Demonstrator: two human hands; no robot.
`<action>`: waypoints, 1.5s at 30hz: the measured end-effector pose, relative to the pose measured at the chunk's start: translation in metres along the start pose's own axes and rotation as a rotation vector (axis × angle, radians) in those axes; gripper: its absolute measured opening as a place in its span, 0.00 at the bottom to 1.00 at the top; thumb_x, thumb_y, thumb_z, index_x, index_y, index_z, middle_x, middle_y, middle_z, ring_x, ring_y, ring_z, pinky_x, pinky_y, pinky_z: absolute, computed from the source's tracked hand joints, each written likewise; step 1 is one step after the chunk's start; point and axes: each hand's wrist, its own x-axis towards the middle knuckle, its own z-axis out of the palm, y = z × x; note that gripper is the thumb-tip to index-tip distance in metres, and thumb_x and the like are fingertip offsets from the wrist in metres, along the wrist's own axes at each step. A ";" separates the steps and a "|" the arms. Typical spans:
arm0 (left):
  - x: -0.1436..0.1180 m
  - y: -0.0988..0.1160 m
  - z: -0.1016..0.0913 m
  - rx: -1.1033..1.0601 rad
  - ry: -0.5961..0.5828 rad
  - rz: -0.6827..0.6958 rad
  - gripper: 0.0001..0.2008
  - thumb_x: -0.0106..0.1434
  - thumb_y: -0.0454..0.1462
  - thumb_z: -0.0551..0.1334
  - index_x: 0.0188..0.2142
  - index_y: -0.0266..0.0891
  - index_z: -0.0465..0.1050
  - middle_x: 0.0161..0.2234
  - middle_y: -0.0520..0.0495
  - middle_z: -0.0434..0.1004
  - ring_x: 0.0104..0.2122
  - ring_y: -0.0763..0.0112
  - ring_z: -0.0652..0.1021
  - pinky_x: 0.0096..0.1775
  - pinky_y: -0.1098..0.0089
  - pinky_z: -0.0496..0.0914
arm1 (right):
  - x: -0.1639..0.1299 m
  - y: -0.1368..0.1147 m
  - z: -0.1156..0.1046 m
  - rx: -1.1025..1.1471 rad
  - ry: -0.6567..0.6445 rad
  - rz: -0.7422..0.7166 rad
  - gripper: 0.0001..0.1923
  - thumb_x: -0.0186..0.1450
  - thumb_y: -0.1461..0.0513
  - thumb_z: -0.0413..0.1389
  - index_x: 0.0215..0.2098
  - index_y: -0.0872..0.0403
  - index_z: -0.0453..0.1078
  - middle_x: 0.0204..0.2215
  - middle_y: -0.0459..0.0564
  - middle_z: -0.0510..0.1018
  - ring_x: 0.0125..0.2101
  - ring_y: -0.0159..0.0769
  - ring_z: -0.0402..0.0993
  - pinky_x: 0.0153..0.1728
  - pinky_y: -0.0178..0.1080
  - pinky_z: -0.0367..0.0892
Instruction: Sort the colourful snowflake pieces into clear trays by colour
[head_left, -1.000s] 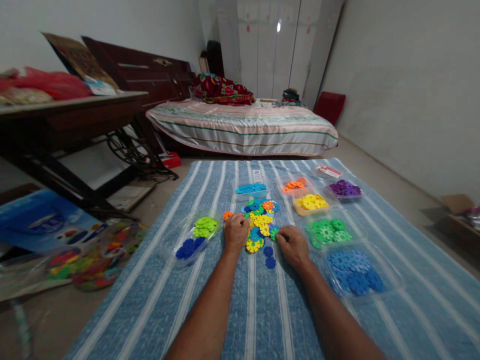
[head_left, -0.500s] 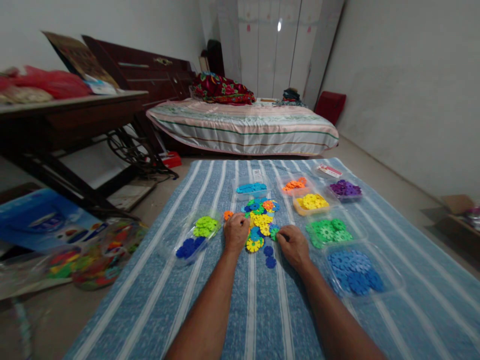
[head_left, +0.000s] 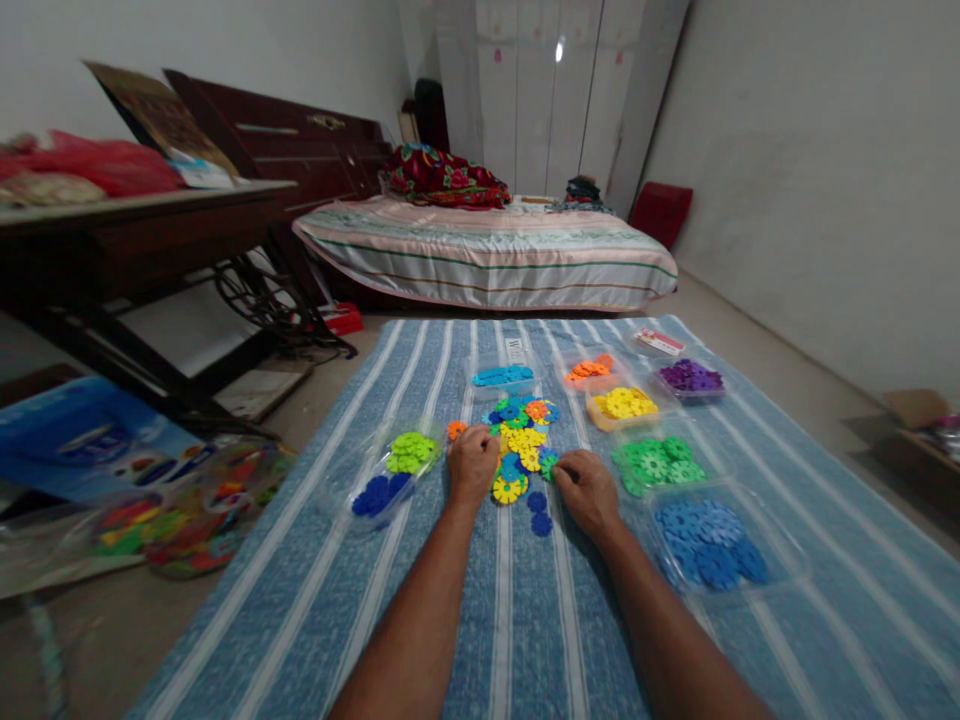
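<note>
A loose pile of colourful flower-shaped plastic discs [head_left: 521, 445] lies in the middle of a blue striped mat [head_left: 480, 620]. My left hand [head_left: 472, 462] rests knuckles-up on the pile's left edge with its fingers curled into the discs. My right hand [head_left: 589, 490] sits at the pile's right edge, its curled fingertips touching a green disc [head_left: 549, 464]. What either hand grips is hidden under the fingers. Two dark blue discs [head_left: 538, 512] lie on the mat between my hands.
Clear trays on the mat hold sorted discs: dark blue [head_left: 709, 555], green [head_left: 656, 462], yellow [head_left: 624, 404], orange [head_left: 589, 370], purple [head_left: 690, 377], light blue [head_left: 501, 377], lime [head_left: 411, 452]. A bag of mixed discs [head_left: 187, 510] lies left on the floor. Beyond the mat stand a bed [head_left: 487, 250] and a table [head_left: 135, 230].
</note>
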 end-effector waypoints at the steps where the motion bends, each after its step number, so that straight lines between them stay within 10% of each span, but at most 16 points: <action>1: 0.000 0.000 0.000 0.001 0.001 0.002 0.08 0.58 0.36 0.59 0.23 0.41 0.72 0.39 0.45 0.80 0.42 0.64 0.78 0.49 0.63 0.70 | 0.000 0.000 0.000 -0.001 0.001 0.003 0.10 0.62 0.61 0.52 0.28 0.53 0.74 0.31 0.50 0.76 0.36 0.38 0.70 0.43 0.38 0.62; 45: 0.000 0.001 -0.002 0.010 -0.009 0.019 0.09 0.58 0.36 0.59 0.22 0.41 0.71 0.39 0.45 0.80 0.42 0.64 0.78 0.49 0.64 0.70 | 0.000 0.000 0.000 0.005 0.004 0.008 0.10 0.63 0.61 0.52 0.28 0.53 0.74 0.31 0.50 0.76 0.36 0.39 0.70 0.41 0.38 0.62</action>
